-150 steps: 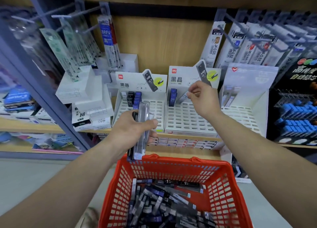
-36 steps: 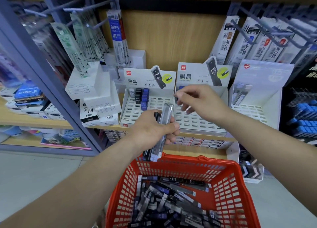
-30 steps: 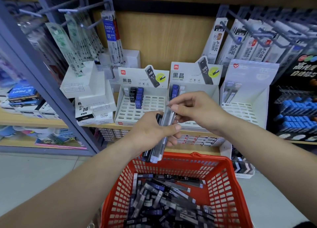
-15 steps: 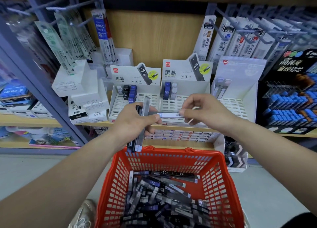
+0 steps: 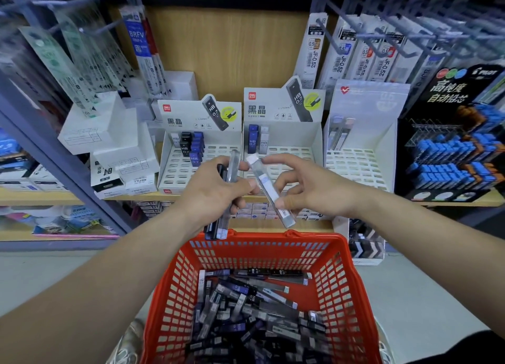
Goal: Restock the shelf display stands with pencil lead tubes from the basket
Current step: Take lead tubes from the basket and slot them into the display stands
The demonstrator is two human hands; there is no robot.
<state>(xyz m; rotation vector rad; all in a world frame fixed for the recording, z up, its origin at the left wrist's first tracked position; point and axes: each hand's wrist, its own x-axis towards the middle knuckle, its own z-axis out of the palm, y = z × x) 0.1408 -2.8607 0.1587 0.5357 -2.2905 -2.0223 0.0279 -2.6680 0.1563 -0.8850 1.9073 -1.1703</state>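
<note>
Right hand [image 5: 314, 188] pinches one light, stiff, slick-looking tube [image 5: 270, 191] mid-length, tilted toward eleven o'clock; left hand [image 5: 216, 194] clutches a bundle [image 5: 228, 188] upright.

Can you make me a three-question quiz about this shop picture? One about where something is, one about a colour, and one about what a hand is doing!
1. Where is the basket?
A. On the top shelf
B. Low in front of the person, below both hands
C. Hanging from a hook

2. What colour is the basket?
A. Red
B. Green
C. White

3. What is the right hand doing?
A. Resting flat on the shelf
B. Reaching down into the basket
C. Holding one clear lead tube in its grip

Answers:
1 B, the basket sits under the hands, in front of the shelf.
2 A, its mesh walls are bright red.
3 C, thumb and fingers pinch a single tube, while the left hand clutches a bundle of tubes.
</note>
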